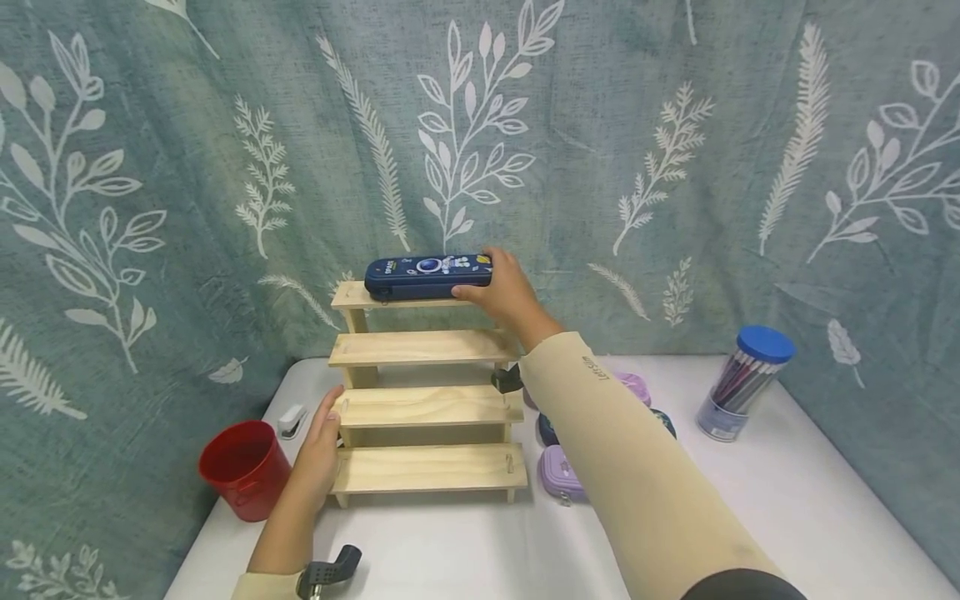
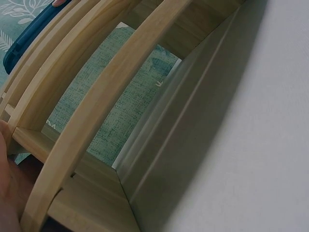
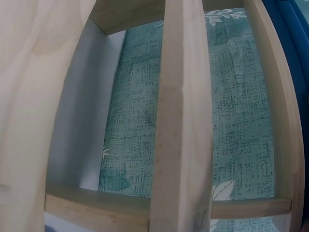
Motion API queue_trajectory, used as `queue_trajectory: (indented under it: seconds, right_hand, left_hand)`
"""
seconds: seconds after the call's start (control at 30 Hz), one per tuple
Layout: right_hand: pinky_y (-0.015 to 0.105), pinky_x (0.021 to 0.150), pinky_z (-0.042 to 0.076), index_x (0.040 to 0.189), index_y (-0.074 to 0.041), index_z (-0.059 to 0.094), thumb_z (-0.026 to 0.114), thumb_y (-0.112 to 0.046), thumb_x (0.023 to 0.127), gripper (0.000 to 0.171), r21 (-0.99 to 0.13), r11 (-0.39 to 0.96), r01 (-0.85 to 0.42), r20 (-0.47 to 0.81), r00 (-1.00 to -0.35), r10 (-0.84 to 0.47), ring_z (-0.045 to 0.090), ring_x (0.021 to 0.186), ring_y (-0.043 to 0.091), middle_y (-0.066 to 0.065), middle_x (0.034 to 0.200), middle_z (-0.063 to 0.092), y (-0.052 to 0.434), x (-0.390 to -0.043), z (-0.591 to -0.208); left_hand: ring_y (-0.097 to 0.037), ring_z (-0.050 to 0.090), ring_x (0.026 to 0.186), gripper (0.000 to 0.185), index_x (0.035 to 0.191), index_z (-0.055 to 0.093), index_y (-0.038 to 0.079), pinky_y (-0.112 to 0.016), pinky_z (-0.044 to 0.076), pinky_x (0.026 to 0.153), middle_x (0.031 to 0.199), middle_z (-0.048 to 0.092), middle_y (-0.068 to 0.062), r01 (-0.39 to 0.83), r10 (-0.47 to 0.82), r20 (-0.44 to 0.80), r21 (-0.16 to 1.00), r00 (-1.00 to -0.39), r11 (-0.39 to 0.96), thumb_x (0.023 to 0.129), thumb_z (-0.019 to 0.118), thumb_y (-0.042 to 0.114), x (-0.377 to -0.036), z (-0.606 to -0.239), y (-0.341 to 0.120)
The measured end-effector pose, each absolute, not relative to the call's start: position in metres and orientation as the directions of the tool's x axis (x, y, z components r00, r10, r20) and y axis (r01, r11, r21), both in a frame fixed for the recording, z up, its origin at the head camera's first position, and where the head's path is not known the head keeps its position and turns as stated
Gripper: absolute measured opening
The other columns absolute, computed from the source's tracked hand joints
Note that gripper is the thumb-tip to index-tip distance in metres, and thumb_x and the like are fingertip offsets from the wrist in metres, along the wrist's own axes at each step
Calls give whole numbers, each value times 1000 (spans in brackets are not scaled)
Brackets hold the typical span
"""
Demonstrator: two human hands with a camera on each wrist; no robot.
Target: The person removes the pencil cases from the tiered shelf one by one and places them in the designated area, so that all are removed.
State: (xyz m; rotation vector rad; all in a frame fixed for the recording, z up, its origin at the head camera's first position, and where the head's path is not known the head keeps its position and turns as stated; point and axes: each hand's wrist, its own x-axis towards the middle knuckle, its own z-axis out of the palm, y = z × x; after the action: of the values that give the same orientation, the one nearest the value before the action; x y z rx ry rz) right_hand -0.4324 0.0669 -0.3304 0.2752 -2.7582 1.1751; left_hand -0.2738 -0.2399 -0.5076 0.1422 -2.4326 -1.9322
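On the top tier of a stepped wooden shelf (image 1: 427, 347) lies a dark blue pencil case (image 1: 420, 279) with an astronaut print. My right hand (image 1: 510, 292) grips the case's right end, thumb on the front and the other fingers largely hidden behind. In the right wrist view only a blue edge (image 3: 292, 53) of the case shows beside the boards. My left hand (image 1: 318, 454) rests against the shelf's left side, around the second tier from the bottom, its visible fingers fairly straight. Part of that hand (image 2: 12, 188) shows at the left wrist view's edge, touching the wood.
A red bucket (image 1: 251, 487) and a small white stapler (image 1: 291, 421) stand left of the shelf. Right of it, partly behind my right arm, lie a lilac case (image 1: 558, 475) and other small cases. A blue-lidded tub of pens (image 1: 742, 387) stands farther right on the white table (image 1: 810, 500).
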Motion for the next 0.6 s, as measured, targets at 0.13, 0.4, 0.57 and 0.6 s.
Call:
queue_trajectory:
  seconds: [0.13,0.4,0.57,0.6]
  right_hand:
    - [54,120,40,164,-20,31,81,-56,87,99,-708,675,-209,183,-977,-110,42,148,33,10,167,34,67,-431,-330]
    - [51,110,49,158,-17,39,85,-52,84,94,-708,669,-226,218,-971,-97,52,134,31,10,156,46,73,-426,-329]
    - [49,105,51,154,-15,45,89,-48,82,91,-705,667,-243,237,-966,-102,56,126,30,10,146,53,80,-417,-331]
    - [50,105,51,153,-15,46,90,-48,81,90,-703,666,-250,244,-964,-104,57,126,30,10,145,55,81,-415,-331]
  left_hand:
    - [-30,7,164,51,165,19,47,-70,2,127,176,15,-1,-54,-93,-34,974,-995,220,115,23,39,-274,-507,-239]
    - [-30,7,164,51,166,19,45,-70,3,127,176,15,0,-54,-95,-33,973,-995,225,115,24,39,-275,-506,-238]
    - [-30,6,164,52,167,17,43,-70,3,126,176,14,0,-54,-92,-33,971,-995,231,115,23,41,-273,-506,-238]
    - [-30,6,164,53,167,17,42,-70,3,126,176,13,0,-54,-92,-33,971,-995,233,115,23,41,-273,-507,-238]
